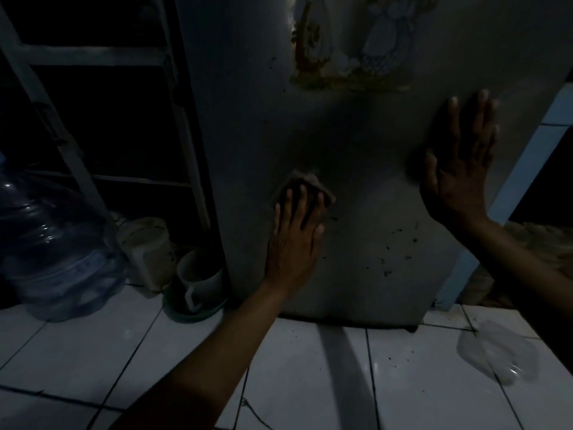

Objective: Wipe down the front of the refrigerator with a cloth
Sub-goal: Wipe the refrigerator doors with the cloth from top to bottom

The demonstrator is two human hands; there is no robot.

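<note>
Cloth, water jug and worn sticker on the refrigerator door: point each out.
cloth (305, 181), head view, upper edge above the fingers
water jug (52, 243), head view, middle of body
worn sticker (350, 45), head view, centre

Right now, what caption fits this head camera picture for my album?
Left hand presses a cloth on the refrigerator front; right hand rests flat against it.

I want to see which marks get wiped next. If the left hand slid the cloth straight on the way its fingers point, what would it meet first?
Mostly bare fridge door; the left hand points the cloth up toward the worn sticker, probably first.
</note>
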